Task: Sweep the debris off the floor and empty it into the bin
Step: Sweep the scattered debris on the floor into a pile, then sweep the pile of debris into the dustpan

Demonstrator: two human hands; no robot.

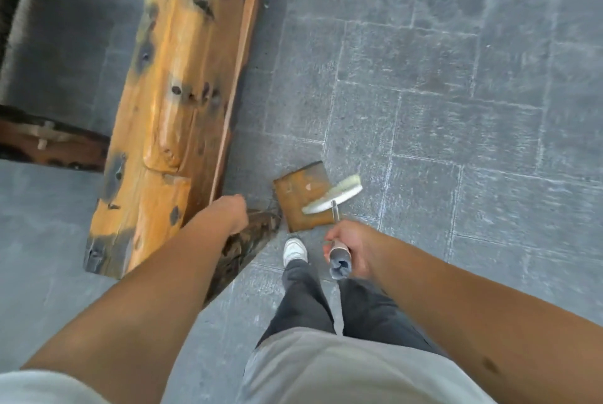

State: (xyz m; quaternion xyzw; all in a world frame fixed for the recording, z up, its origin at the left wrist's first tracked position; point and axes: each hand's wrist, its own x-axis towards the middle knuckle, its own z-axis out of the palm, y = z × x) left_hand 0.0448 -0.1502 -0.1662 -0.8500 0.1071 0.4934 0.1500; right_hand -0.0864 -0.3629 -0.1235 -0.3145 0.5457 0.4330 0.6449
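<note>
Person in grey top and dark trousers stands on grey stone-tile floor, white shoe forward. Right hand wrapped around grey-capped metal handle of white-bristled long broom, just right of shoe. Left hand reaches left of broom head toward dark object beside it; grip hidden, cannot tell whether open or closed. Broom head rests over rusty brown flat dustpan on floor. Few pale debris specks on dustpan. Long orange varnished log bench lies left of dustpan.
</note>
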